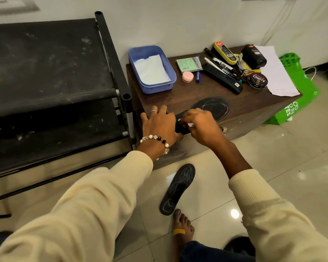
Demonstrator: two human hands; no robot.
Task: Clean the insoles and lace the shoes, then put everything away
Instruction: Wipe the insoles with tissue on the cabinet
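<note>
Two insoles are out: one lies on the wooden cabinet (254, 108) under your hands, the other insole (178, 188) waits on the floor tiles. Your left hand (159, 123) presses the heel end of the cabinet insole (210, 108) flat while your right hand (199, 123) pinches a white wipe (190, 125) against it. You're mid-cleaning; next, I judge, work toward the chalky toe.

A white wall (178, 25) rises beyond the hands; glossy cream floor tiles (273, 167) lie below them, a black rack (45, 72) to their left, a brown cabinet (254, 108) under them.
</note>
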